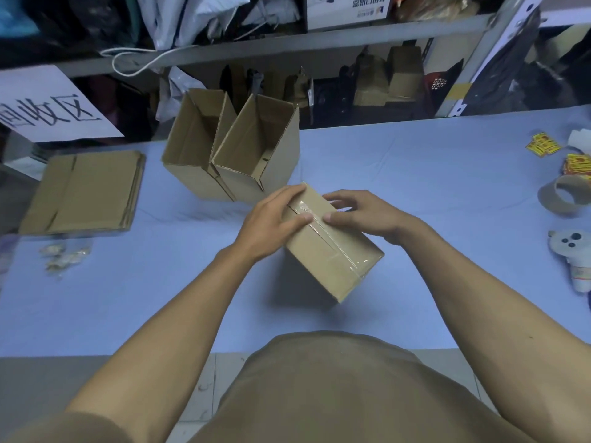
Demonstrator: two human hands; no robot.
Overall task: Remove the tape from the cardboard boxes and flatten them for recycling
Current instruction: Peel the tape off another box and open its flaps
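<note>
A closed cardboard box [339, 260] sits tilted on the blue table [415, 174] in front of me. Clear tape [324, 239] runs along its top seam and down the near end. My left hand [271, 220] grips the box's far left end, with the fingers lying across the top and the thumb at the far corner. My right hand [364, 215] holds the far right side, fingers curled over the edge and the thumb tip pressing on the tape beside the seam.
Two open, empty cardboard boxes [198, 139] [259, 145] stand just behind. A stack of flattened boxes [86, 190] lies at the left, with crumpled tape scraps [64, 255] in front of it. A tape roll core [563, 198], stickers [543, 144] and a white object [572, 254] lie at the right edge.
</note>
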